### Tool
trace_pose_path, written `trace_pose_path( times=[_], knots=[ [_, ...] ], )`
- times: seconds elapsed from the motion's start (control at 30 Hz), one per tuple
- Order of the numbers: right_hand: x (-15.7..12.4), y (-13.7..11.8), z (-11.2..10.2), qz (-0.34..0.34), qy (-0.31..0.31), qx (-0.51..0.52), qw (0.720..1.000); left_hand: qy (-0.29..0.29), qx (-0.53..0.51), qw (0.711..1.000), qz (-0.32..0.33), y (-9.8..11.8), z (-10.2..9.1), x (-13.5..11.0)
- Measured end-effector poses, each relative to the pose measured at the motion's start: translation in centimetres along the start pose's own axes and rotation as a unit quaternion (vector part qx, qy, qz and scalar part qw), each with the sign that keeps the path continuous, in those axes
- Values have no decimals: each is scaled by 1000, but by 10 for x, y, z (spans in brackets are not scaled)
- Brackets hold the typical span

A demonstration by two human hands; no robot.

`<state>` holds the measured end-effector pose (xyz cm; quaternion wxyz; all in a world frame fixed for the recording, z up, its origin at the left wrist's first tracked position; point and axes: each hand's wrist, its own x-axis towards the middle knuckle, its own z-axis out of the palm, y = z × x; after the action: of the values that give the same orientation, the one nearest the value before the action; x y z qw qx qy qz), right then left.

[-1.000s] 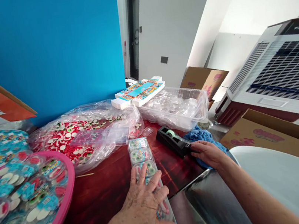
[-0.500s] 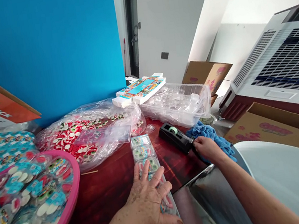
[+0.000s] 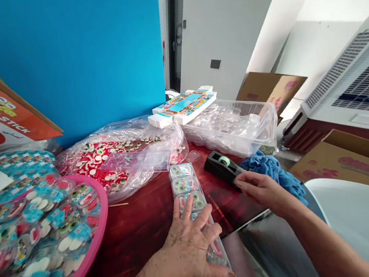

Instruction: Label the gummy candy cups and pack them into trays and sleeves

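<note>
My left hand (image 3: pixel 194 239) lies with fingers spread on a long clear plastic box (image 3: pixel 184 180). Inside the box is a row of round packs with red, white and green pieces. My right hand (image 3: pixel 256 188) is at the near end of a black tape dispenser (image 3: pixel 222 167), which carries a pale green roll. Thumb and fingertips are pinched together. Whatever they hold, if anything, is too small to make out. The dispenser's near end is partly hidden behind this hand.
On the left stands a pink-rimmed tub (image 3: pixel 103 211) full of round packs. Behind are a plastic bag (image 3: pixel 129 137) of candy-like pieces, a clear bin (image 3: pixel 258 122) of plastic cups and a flat printed carton (image 3: pixel 186 103). A blue cloth (image 3: pixel 272 171) lies right of the dispenser.
The view has turned slightly left. My right hand has shifted a little left relative to the tape dispenser, now over its near end. My left hand stays on the clear box.
</note>
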<state>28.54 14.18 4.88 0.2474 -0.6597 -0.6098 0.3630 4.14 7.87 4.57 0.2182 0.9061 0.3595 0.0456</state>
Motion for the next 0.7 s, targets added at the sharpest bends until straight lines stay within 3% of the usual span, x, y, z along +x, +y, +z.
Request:
trace_pose_path(
  times=[0.1,0.2,0.4,0.7],
  knots=[
    [11,-33,18,-94,-167,138,972,6,2,1000,-12,1,-1,0],
    [34,-44,34,-101,-261,194,940,-5,-2,1000,-16,2,-2,1],
    [59,-30,47,-96,-350,227,904,-17,-3,1000,-19,1,-2,4],
    [76,-17,53,-90,-415,298,855,-26,-7,999,-23,2,-1,4]
  ],
)
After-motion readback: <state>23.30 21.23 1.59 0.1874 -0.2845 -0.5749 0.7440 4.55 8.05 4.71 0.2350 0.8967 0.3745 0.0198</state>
